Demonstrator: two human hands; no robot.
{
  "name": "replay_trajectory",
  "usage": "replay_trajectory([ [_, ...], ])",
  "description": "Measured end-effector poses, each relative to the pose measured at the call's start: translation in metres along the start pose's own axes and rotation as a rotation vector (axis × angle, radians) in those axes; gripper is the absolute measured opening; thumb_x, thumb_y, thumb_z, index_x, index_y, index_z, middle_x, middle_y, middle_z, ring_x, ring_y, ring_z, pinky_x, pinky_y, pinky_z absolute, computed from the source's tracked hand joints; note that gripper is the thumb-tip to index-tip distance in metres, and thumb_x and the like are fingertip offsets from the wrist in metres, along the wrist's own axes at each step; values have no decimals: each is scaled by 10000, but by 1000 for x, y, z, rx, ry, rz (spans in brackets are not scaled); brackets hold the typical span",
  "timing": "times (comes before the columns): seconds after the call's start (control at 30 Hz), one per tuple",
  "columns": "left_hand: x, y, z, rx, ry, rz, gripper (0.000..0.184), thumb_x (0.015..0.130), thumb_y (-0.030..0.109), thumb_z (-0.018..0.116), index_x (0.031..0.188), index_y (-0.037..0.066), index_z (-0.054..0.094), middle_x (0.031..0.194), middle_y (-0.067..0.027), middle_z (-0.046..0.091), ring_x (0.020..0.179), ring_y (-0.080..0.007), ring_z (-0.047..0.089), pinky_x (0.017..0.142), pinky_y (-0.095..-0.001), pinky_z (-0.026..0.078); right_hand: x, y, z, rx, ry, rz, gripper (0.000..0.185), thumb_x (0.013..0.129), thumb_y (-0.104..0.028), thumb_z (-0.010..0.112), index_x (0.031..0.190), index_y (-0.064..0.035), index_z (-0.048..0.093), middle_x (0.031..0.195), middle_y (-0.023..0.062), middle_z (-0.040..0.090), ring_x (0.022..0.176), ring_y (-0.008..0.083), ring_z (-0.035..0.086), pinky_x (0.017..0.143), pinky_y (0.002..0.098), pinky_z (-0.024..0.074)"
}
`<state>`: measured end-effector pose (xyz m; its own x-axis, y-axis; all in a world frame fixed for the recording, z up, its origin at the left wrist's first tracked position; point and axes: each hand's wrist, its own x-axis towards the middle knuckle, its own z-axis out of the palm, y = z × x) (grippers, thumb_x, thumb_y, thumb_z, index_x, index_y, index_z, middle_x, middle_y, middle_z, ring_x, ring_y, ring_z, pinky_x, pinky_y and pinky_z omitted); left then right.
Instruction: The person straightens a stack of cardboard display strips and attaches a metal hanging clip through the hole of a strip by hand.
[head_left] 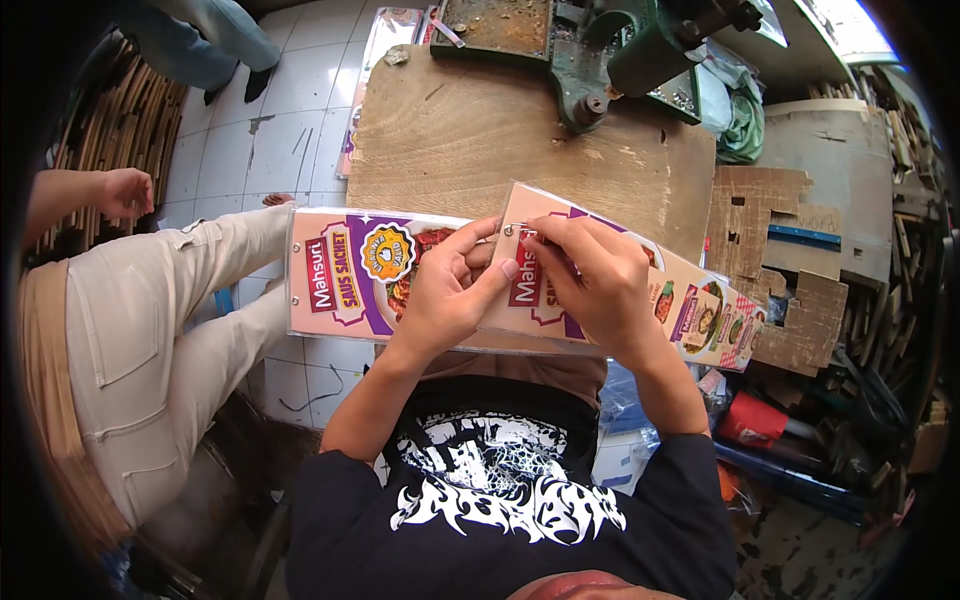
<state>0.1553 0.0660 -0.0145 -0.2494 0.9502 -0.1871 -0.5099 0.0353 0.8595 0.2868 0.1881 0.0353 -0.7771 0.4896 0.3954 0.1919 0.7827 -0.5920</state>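
Note:
Two long printed plastic-covered signs overlap in front of me, marked "Mahsuri Saus Sachet". The upper sign [690, 300] slants down to the right. The lower sign [345, 275] lies under it and reaches left, with metal eyelets at its left end. My left hand [445, 290] grips the upper sign's left end, thumb on its face and fingers at its edge. My right hand [597, 280] rests over the same sign, fingertips pinched beside a metal eyelet [509, 230] near its corner. Whatever sits between those fingertips is too small to make out.
Beyond the signs is a wooden tabletop [480, 130] bearing a green hand press [585, 75] with metal trays [495, 30]. Cut cardboard [745, 215] is at the right. A person in beige trousers [130, 350] stands close at left; another person's legs [215, 40] are farther back.

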Motion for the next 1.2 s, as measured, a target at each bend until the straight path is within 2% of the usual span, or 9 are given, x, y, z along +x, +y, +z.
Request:
replay_trajectory([
  [0.43, -1, 1, 2, -3, 4, 8, 458, 959, 18, 571, 1372, -94, 406, 1157, -198, 654, 988, -160, 658, 841, -274, 555, 0, -1, 3, -51, -2, -39, 140, 819, -18, 699, 942, -12, 632, 755, 116, 619, 669, 279, 627, 593, 374, 509],
  [0.6, -1, 0, 2, 9, 21, 28, 475, 952, 2, 560, 1385, -99, 394, 1151, -193, 658, 978, -154, 653, 837, -277, 550, -1, 4, 4, -117, 5, -127, 208, 780, 0, 703, 971, -17, 621, 757, 97, 583, 679, 258, 610, 604, 365, 507],
  [0.73, -3, 4, 3, 29, 13, 31, 492, 945, -8, 555, 1395, -106, 383, 1127, -188, 666, 958, -147, 650, 822, -272, 543, -4, 3, 6, -129, 8, -127, 211, 786, 9, 737, 986, -13, 673, 776, 100, 624, 641, 244, 617, 573, 345, 497],
  [0.8, -4, 1, 2, 57, 20, 35, 496, 940, -11, 555, 1393, -117, 381, 1102, -188, 673, 943, -142, 645, 805, -266, 537, -7, 7, 8, -173, -5, -220, 326, 692, 28, 664, 1015, 23, 620, 774, 103, 558, 680, 256, 592, 617, 360, 505],
  [1.0, -5, -1, 3, 127, 37, 58, 482, 935, -18, 563, 1374, -128, 397, 1070, -191, 681, 925, -139, 641, 787, -262, 532, -9, 4, 7, -210, -70, -238, 385, 675, -11, 649, 1048, 74, 612, 798, 124, 554, 712, 266, 592, 642, 363, 507],
  [1.2, -6, -4, 1, 189, 13, 93, 468, 933, -28, 560, 1363, -128, 404, 1063, -187, 681, 944, -147, 641, 805, -271, 532, -8, 5, 4, -206, -101, -290, 368, 663, -8, 643, 1023, 60, 617, 803, 122, 555, 719, 271, 594, 654, 360, 509],
])
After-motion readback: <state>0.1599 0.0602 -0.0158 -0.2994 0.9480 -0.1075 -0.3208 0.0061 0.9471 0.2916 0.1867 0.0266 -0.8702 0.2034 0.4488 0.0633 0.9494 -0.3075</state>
